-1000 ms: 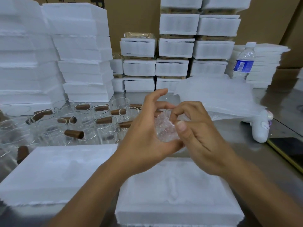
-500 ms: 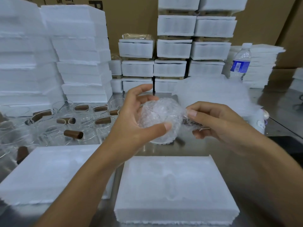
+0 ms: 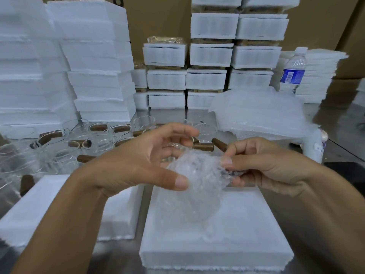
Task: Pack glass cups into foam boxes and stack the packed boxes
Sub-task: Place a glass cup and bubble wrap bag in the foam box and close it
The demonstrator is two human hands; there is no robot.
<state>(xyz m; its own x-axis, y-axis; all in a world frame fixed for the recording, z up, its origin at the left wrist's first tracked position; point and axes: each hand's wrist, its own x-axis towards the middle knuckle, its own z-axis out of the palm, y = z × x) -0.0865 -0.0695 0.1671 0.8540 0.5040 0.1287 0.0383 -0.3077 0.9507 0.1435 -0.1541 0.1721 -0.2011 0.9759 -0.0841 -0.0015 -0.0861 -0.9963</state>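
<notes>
Right hand (image 3: 262,167) pinches the wrapped cup (image 3: 197,171) at its right edge, held just above the foam box (image 3: 246,230). Left hand (image 3: 134,165) relaxed, fingers straight, thumb touching the wrap (glass blurred under the film). Bare cups (image 3: 102,143) behind, left.

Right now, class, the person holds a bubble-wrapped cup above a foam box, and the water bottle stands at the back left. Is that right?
No. The head view shows the water bottle at the back right, not left. The rest stands: the right hand pinches the bubble-wrapped cup above the foam box.
</notes>
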